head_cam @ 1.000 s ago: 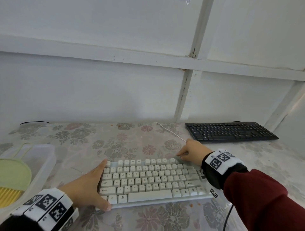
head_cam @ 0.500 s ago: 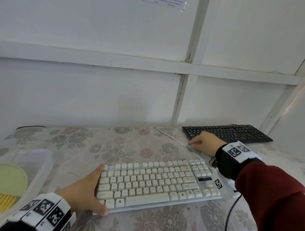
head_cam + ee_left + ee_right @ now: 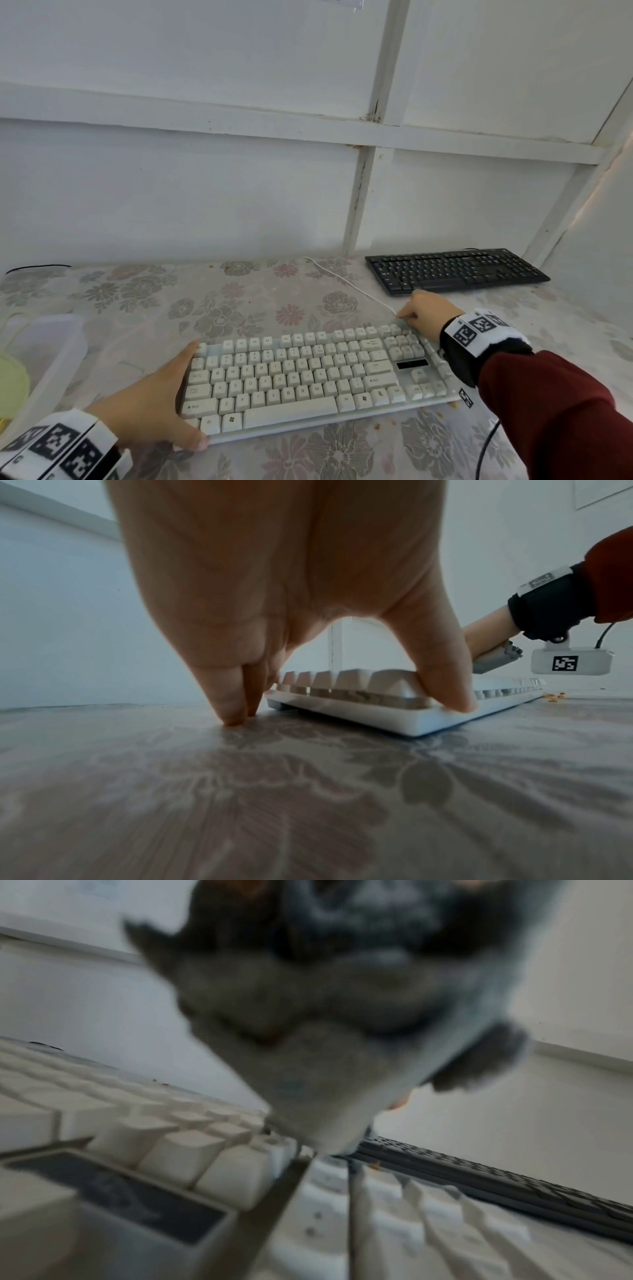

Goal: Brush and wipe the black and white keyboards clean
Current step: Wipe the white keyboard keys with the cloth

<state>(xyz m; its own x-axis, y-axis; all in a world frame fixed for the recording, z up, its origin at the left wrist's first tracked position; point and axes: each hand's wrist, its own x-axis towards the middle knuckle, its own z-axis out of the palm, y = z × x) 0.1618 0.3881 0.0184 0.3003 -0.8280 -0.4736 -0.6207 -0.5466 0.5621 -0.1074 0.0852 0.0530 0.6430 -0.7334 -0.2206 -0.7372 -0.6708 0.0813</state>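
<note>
Right hand [image 3: 424, 310] pinching grey cloth [image 3: 329, 1047] at upper-right corner of white keyboard [image 3: 308, 380]; long axis running frame-leftward toward left hand [image 3: 154, 407], spread, bracing left end.

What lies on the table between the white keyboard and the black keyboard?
In the head view, the right hand sits between the white keyboard and the black keyboard, gripping a grey cloth. A thin white cable also crosses there.

A plain room: white panelled wall [image 3: 205, 171], floral-covered table [image 3: 239, 301].
</note>
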